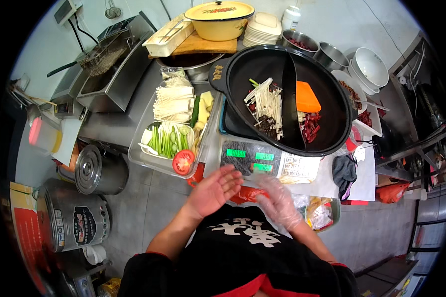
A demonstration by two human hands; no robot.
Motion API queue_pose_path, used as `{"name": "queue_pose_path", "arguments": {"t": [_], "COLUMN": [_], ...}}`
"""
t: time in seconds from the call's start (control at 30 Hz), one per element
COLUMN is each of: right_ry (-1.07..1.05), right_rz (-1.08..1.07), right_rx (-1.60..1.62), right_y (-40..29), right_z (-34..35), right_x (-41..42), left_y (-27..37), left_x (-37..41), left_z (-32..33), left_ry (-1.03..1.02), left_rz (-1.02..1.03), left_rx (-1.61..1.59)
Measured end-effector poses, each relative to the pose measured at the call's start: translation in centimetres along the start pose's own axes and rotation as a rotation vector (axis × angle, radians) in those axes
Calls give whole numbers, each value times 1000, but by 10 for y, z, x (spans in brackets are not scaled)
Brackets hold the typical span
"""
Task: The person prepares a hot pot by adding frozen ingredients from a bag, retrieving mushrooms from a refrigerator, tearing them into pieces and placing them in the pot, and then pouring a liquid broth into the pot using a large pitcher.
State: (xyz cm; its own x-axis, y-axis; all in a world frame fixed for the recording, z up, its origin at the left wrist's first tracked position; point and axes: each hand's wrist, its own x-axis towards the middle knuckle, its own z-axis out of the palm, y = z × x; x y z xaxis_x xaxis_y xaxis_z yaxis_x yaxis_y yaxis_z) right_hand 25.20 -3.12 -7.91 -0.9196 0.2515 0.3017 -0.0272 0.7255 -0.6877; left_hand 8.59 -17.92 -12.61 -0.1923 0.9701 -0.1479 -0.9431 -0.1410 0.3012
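My left hand (216,190), bare, is held palm up before the digital scale (241,155), with nothing in it. My right hand (278,200) wears a clear plastic glove and is slightly blurred; its fingers are apart and hold nothing. On the scale stands a black divided hot pot (334,126). Its left half holds enoki mushrooms (265,96) over dark pieces; its right half holds an orange block (307,97) and dried red chillies (310,127). Left of the scale, a clear plastic tray (137,156) bears enoki bundles (174,103), cut scallions (163,143), a cucumber (195,111) and a halved tomato (183,162).
A deep fryer (113,87) stands at left, above a lidded metal pot (89,169). Behind are a yellow enamel pot (219,29) and stacked dishes (262,31). At right are steel bowls (330,55), white bowls (369,67) and a dark cloth (343,172).
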Motion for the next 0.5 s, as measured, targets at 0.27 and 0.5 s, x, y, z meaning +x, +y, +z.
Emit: {"name": "queue_pose_path", "arguments": {"t": [0.27, 0.5], "right_ry": [-91, -13], "right_rz": [-448, -110], "right_rx": [-117, -335], "right_y": [-36, -58], "right_z": [21, 26], "right_x": [-2, -29], "left_y": [-61, -94], "left_x": [52, 64], "left_z": [32, 56], "left_ry": [-116, -132], "left_rz": [-378, -613], "left_rx": [272, 85]}}
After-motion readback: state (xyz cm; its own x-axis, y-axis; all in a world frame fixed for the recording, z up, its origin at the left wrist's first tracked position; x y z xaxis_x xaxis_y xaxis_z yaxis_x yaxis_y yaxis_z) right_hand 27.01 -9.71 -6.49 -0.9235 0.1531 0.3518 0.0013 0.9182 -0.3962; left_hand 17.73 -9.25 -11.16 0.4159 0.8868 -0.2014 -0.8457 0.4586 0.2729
